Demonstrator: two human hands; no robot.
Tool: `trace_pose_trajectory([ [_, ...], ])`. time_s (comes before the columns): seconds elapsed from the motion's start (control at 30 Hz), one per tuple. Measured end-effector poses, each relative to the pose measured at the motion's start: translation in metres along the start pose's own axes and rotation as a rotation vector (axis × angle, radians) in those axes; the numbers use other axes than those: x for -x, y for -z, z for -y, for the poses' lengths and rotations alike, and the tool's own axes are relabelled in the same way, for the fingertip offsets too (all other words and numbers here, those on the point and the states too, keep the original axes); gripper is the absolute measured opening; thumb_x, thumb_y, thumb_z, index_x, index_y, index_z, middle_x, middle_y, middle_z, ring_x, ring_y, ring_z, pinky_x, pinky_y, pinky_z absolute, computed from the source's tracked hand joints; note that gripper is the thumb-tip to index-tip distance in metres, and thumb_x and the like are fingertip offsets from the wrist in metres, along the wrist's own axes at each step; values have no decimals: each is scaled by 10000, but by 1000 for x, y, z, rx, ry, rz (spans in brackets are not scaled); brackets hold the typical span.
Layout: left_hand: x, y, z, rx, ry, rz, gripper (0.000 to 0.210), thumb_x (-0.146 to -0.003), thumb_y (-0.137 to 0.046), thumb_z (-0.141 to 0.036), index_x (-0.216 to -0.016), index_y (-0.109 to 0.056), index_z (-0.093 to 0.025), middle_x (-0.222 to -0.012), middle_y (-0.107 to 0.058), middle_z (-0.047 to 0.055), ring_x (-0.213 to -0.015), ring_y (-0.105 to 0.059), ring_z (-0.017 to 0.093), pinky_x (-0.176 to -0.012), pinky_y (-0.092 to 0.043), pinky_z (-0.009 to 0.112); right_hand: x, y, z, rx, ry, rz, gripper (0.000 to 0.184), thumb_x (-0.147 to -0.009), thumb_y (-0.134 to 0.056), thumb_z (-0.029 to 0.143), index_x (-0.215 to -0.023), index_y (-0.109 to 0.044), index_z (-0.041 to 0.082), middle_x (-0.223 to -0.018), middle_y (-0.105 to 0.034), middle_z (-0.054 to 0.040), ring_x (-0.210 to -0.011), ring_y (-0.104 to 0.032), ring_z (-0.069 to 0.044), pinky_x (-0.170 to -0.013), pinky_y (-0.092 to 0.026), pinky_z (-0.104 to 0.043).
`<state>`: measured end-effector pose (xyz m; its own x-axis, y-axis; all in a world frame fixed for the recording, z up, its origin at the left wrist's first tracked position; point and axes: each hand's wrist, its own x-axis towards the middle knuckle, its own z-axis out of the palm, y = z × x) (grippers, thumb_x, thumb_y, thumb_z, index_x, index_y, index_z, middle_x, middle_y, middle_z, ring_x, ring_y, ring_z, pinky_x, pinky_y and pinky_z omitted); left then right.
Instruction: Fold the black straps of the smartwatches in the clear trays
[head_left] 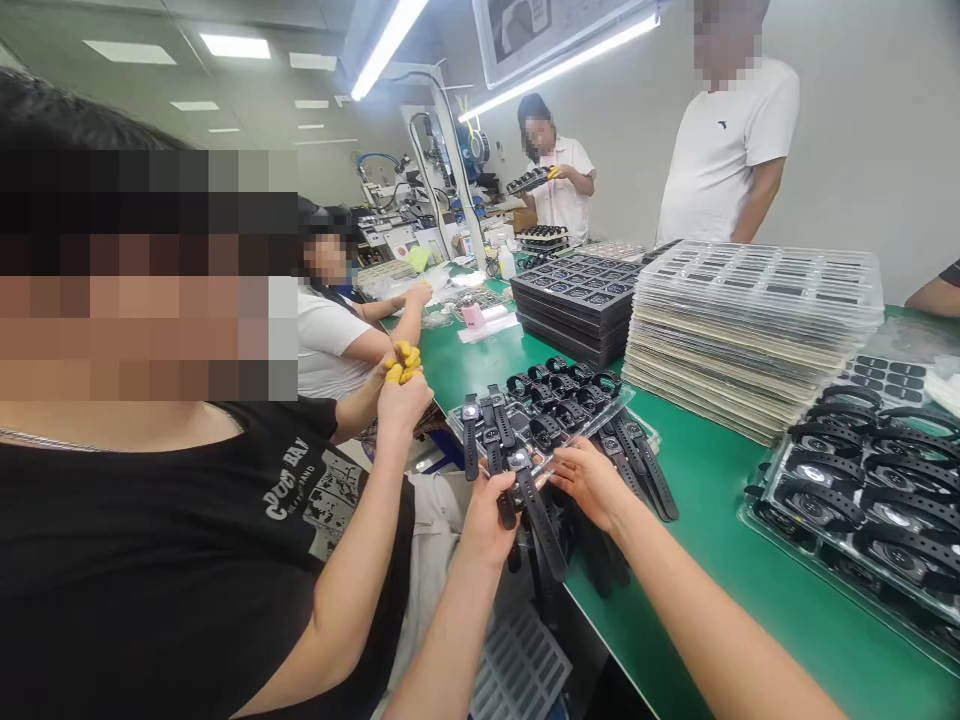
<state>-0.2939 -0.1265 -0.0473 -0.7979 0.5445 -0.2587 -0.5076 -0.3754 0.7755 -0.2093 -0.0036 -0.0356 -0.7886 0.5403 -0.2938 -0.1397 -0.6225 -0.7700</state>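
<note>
Black smartwatches (564,412) fill a clear plastic tray (592,425) at the table's near edge. Some watches sit with straps looped, while others (538,505) lie with straps straight and hang over the tray's near side. My left hand (491,520) grips the near left edge, thumb on top beside a watch; its other fingers are mostly hidden underneath. At the near right edge, my right hand (596,485) has its fingers closed on the tray rim. More straight-strapped watches (637,460) lie just right of the tray, partly under it.
Stacked clear trays (750,330) and black foam trays (574,310) stand behind on the green table (705,560). Another watch-filled tray (847,490) is at right. A co-worker in black (187,560) with yellow finger covers sits close at left; other people are farther back.
</note>
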Motion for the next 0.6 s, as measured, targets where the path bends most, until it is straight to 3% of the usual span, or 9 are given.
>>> trace_pose_trajectory([
  [0.17, 5, 3, 8, 63, 16, 25, 565, -630, -784, -125, -1146, -600, -261, -991, -779, 1, -983, -761, 269, -887, -624, 411, -8, -10, -14, -64, 34, -72, 471, -581, -762, 217, -948, -474, 279, -795, -707, 61, -713, -708, -184, -670, -492, -291],
  [0.37, 17, 1, 9, 128, 40, 65, 534, -677, -819, -157, -1155, -610, -271, -1021, -780, -7, -968, -760, 243, -879, -610, 370, -5, -7, -10, -76, 71, -107, 414, -560, -722, 187, -893, -492, 271, -767, -679, 74, -733, -706, -194, -678, -483, -293],
  [0.53, 35, 20, 14, 64, 127, 108, 549, -758, -809, -307, -1267, -604, -294, -1079, -770, 13, -991, -743, 257, -781, -607, 347, 6, 5, -12, -75, 92, -97, 383, -580, -727, 176, -907, -551, 267, -806, -680, 67, -815, -705, -211, -712, -497, -308],
  [0.6, 42, 32, 12, 3, 152, 170, 555, -790, -800, -366, -1298, -583, -316, -1062, -768, 25, -911, -749, 251, -721, -596, 339, 9, 9, -10, -75, 101, -93, 420, -581, -736, 170, -955, -577, 275, -867, -703, 60, -831, -698, -208, -747, -508, -321],
])
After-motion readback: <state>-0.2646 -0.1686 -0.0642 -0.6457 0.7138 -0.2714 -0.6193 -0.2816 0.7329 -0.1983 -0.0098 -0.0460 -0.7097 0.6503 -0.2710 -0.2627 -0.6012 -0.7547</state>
